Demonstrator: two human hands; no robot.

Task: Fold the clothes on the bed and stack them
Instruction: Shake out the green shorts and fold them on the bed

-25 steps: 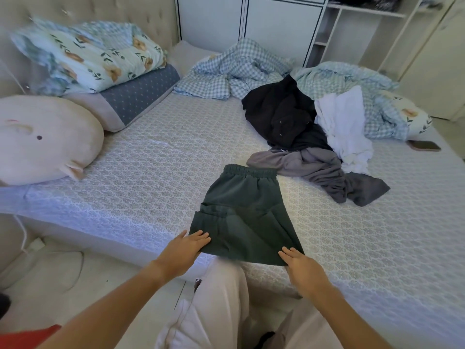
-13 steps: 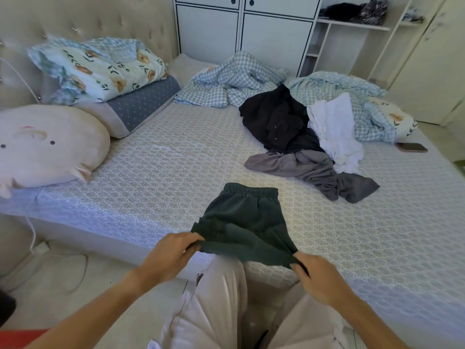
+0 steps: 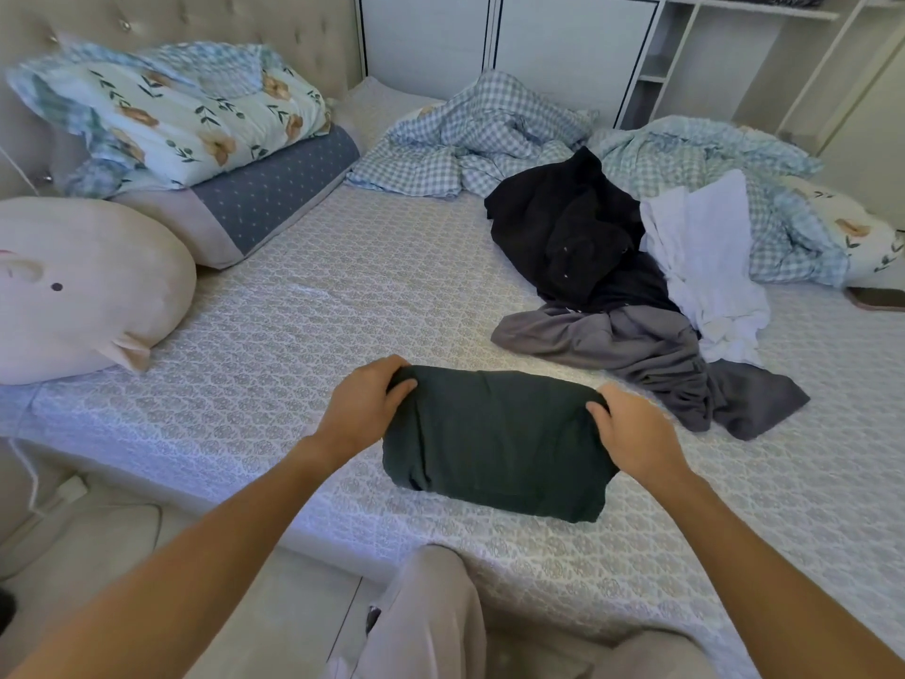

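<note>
Dark green shorts [image 3: 494, 441] lie folded in half on the bed [image 3: 303, 306], near its front edge. My left hand [image 3: 365, 406] grips their far left corner and my right hand [image 3: 631, 428] grips their far right corner. Behind and to the right sits a loose pile: a grey garment [image 3: 636, 355] in front, a black garment [image 3: 573, 232] behind it, and a white garment [image 3: 705, 272] on the right.
A pink pig cushion [image 3: 83, 291] and stacked pillows [image 3: 196, 134] lie at the left. Crumpled checked bedding [image 3: 489, 134] covers the far side. A phone [image 3: 876, 298] lies at the right edge. White cupboards and shelves [image 3: 573, 46] stand behind the bed.
Both hands took hold of the shorts' near hem and carried it away from me over the waistband, folding the shorts in half.
</note>
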